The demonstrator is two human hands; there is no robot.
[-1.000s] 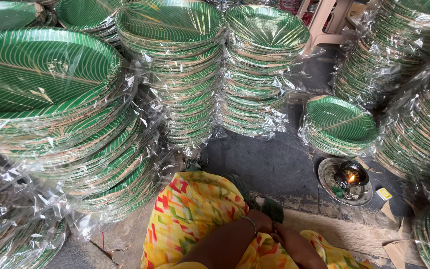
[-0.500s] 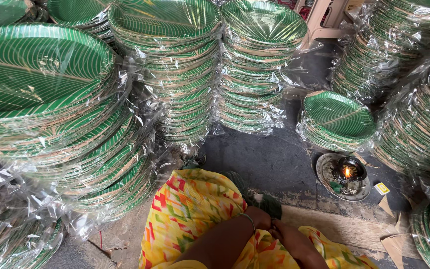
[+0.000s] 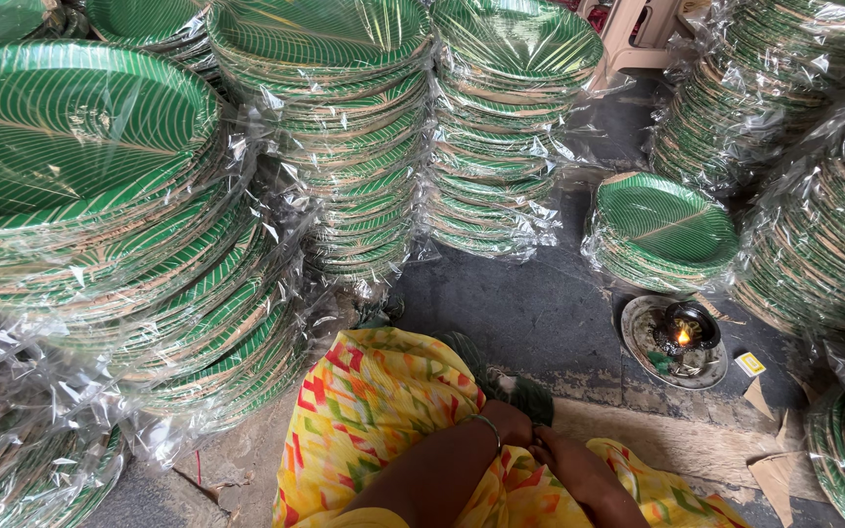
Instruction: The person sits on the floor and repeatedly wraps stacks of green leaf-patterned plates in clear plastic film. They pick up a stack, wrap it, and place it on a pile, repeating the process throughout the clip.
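Observation:
My left hand (image 3: 509,423), with a metal bangle at the wrist, rests curled on my lap over yellow patterned cloth (image 3: 374,420). My right hand (image 3: 571,469) lies beside it, fingertips touching the left hand. I see nothing held in either hand, though the right hand's fingers are partly hidden. Tall stacks of green leaf-patterned plates wrapped in clear plastic (image 3: 100,196) stand just left of my knee. More of them, a second stack (image 3: 330,127) and a third stack (image 3: 511,127), stand ahead.
A short wrapped plate stack (image 3: 665,230) sits on the dark floor (image 3: 540,313) to the right. In front of it is a metal tray with a small lit lamp (image 3: 682,337). More plate stacks (image 3: 814,196) line the right side. Cardboard scraps (image 3: 770,469) lie nearby.
My hands stay together on my lap. The view has shifted slightly, so the stacks sit a little differently in the frame.

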